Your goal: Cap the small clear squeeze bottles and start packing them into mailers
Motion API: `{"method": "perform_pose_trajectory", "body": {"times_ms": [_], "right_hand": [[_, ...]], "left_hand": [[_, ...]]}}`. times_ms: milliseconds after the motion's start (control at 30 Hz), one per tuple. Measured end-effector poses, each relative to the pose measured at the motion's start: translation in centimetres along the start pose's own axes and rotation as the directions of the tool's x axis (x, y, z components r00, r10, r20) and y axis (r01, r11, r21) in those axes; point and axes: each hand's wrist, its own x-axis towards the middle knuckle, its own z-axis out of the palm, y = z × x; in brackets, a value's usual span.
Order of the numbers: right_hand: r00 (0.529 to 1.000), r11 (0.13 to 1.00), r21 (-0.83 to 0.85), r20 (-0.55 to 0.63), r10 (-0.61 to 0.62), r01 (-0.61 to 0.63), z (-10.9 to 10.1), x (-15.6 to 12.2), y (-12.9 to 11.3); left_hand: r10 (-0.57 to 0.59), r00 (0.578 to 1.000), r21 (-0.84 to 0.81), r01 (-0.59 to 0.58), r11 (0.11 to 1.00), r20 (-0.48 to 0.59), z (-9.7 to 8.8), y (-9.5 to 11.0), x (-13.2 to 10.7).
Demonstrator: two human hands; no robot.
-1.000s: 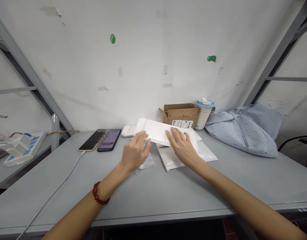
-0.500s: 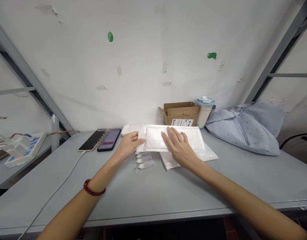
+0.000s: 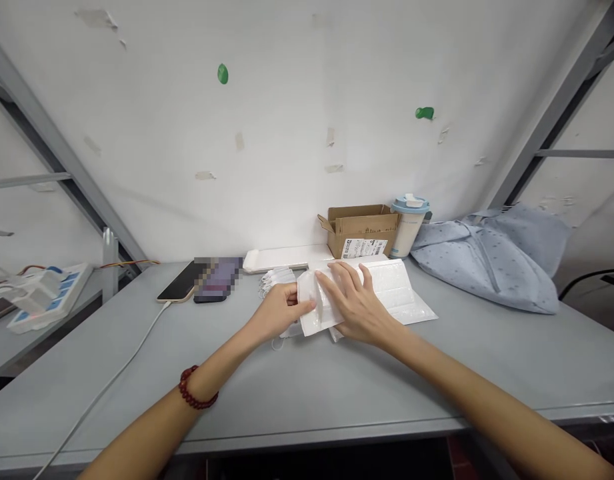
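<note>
A white bubble mailer (image 3: pixel 393 279) is held up slightly tilted above the table, its left end angled toward me. Its left end is pinched by my left hand (image 3: pixel 281 308), thumb on top and fingers behind. Across its middle lies my right hand (image 3: pixel 359 303), fingers bent over the upper face; the right thumb is mostly hidden. Another white mailer (image 3: pixel 417 311) lies flat under it on the table. Several small clear bottles (image 3: pixel 277 277) with white caps and loops lie behind my left hand, partly covered by it.
A stack of white mailers (image 3: pixel 281 259) lies along the wall. Beside it stand an open cardboard box (image 3: pixel 369 227) and a blue-lidded cup (image 3: pixel 407 230); blue cloth (image 3: pixel 491 260) is at right. Phones (image 3: pixel 184 281), a cable (image 3: pixel 117 377) and a power strip (image 3: pixel 51 303) are at left.
The mailer's left end has swung down and toward me, with my left hand moving right and nearer. My right hand stays on it. More of the bottles and the back stack now shows.
</note>
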Motion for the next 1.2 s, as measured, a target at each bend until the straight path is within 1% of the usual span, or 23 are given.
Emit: {"method": "perform_pose_trajectory", "body": {"times_ms": [167,300,333,367,433,467,500,533,600,667,700,767,833,933,1000,1067,1133,1200], "right_hand": [[0.998,1.0,-0.014,-0.053,0.017,-0.018,0.2,0.1,0.3],[0.998,0.999,-0.012,-0.039,0.044,-0.045,0.3,0.3,1.0],[0.998,0.998,-0.008,-0.031,0.056,-0.056,0.3,0.3,1.2],[0.997,0.998,-0.003,-0.027,0.069,-0.069,0.3,0.3,1.5],[0.995,0.995,0.008,-0.023,0.096,-0.096,0.4,0.4,1.9],[0.994,0.994,0.013,-0.022,0.11,-0.11,0.5,0.4,2.1],[0.992,0.992,0.018,-0.018,0.123,-0.123,0.6,0.4,2.2],[0.991,0.991,0.022,-0.012,0.135,-0.135,0.6,0.4,2.4],[0.988,0.988,0.029,0.004,0.153,-0.153,0.8,0.5,2.5],[0.987,0.986,0.033,0.015,0.162,-0.162,0.8,0.5,2.5],[0.987,0.986,0.034,0.016,0.162,-0.163,0.9,0.5,2.5],[0.987,0.987,0.034,0.014,0.158,-0.159,0.9,0.5,2.5],[0.988,0.988,0.031,0.013,0.152,-0.152,0.9,0.4,2.4],[0.989,0.989,0.022,0.022,0.146,-0.147,0.9,0.4,2.4],[0.99,0.99,0.013,0.026,0.141,-0.142,1.0,0.4,2.4],[0.99,0.99,0.004,0.028,0.138,-0.138,1.0,0.4,2.4],[0.989,0.99,-0.005,0.037,0.142,-0.142,1.1,0.4,2.5],[0.987,0.988,-0.016,0.05,0.152,-0.152,1.2,0.4,2.6]], "left_hand": [[-0.021,0.998,0.156,0.03,0.987,-0.06,-1.0,0.1,0.5],[-0.026,0.994,0.223,0.05,0.974,-0.108,-3.0,0.0,1.1],[-0.016,0.989,0.244,0.051,0.968,-0.144,-3.6,-0.1,1.2],[0.003,0.979,0.283,0.055,0.958,-0.202,-4.3,-0.1,1.2],[0.091,0.945,0.42,0.052,0.906,-0.313,-5.6,-0.1,1.2],[0.126,0.931,0.49,0.063,0.87,-0.342,-6.3,-0.1,1.2],[0.13,0.93,0.539,0.082,0.838,-0.344,-6.8,-0.1,1.2],[0.11,0.941,0.569,0.099,0.816,-0.321,-7.2,-0.2,1.1],[0.04,0.972,0.608,0.113,0.786,-0.232,-7.7,-0.4,1.1],[-0.023,0.987,0.648,0.122,0.752,-0.159,-7.9,-0.8,1.1],[-0.044,0.988,0.669,0.133,0.731,-0.149,-7.8,-1.0,1.2],[-0.068,0.984,0.7,0.166,0.694,-0.165,-7.6,-1.6,1.4],[-0.077,0.983,0.712,0.176,0.679,-0.169,-7.4,-2.1,1.6],[-0.072,0.989,0.718,0.142,0.681,-0.128,-7.2,-2.5,1.8],[-0.073,0.992,0.695,0.127,0.708,-0.108,-7.1,-2.3,1.8],[-0.106,0.99,0.608,0.14,0.782,-0.092,-7.0,-1.9,1.7],[-0.147,0.986,0.466,0.169,0.868,-0.084,-7.0,-1.2,1.5],[-0.149,0.984,0.338,0.173,0.925,-0.096,-7.0,-0.4,1.1]]}}
